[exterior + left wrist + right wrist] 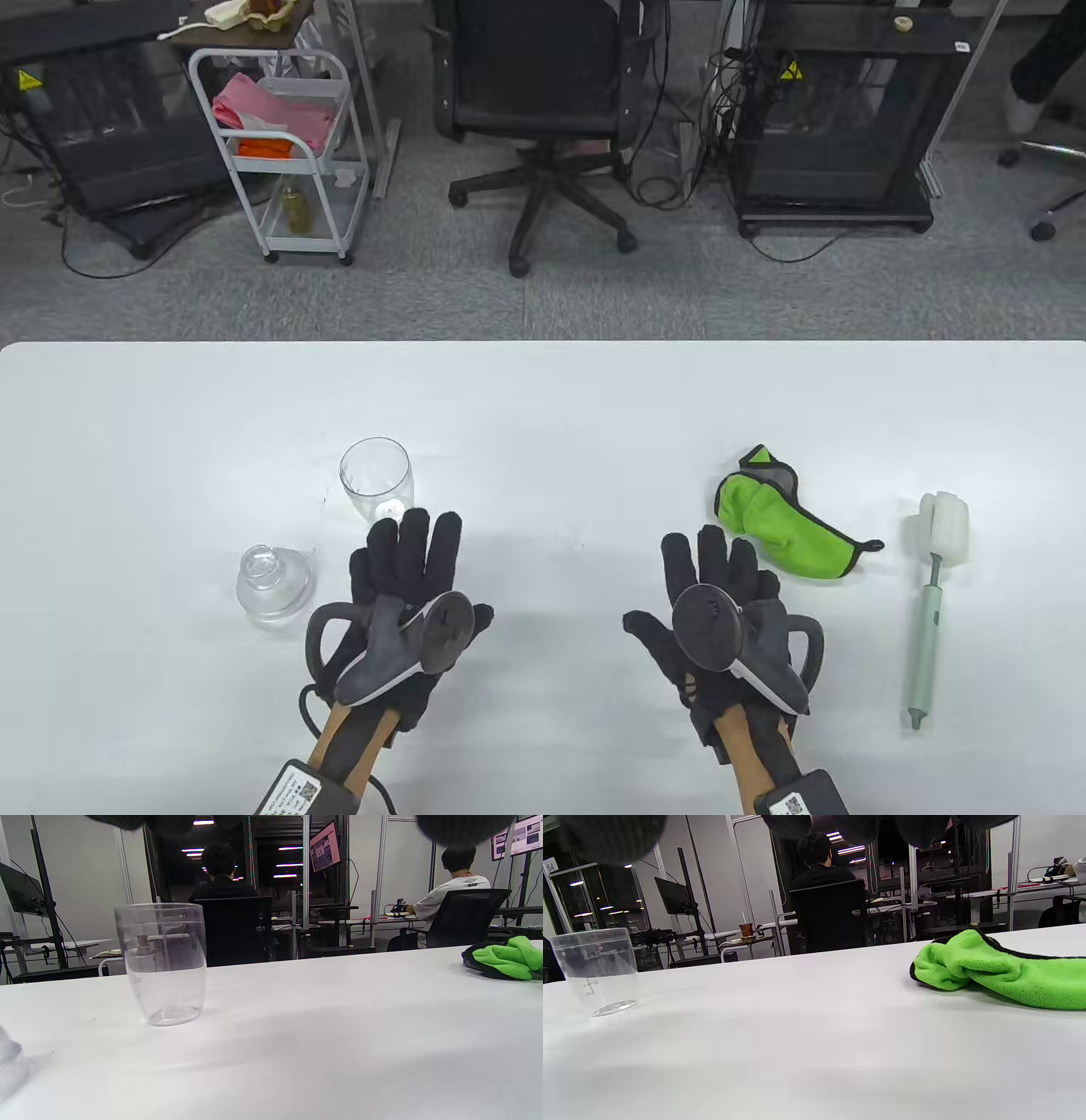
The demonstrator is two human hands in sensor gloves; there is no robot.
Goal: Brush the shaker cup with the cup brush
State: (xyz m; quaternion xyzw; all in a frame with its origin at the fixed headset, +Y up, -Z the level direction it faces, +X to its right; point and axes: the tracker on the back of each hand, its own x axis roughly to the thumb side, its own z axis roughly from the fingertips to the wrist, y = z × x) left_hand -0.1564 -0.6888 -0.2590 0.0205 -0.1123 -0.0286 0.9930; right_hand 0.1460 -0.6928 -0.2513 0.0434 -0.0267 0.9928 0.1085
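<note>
Shaker cup [377, 477] stands just beyond left hand [407, 586].

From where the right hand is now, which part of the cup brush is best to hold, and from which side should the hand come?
Probably the pale green handle of the cup brush, near its middle. The brush lies flat on the table, sponge head at the far end and handle toward the person, right of the right hand. Come from above, fingers across the handle; the green cloth lies apart on its left.
</note>
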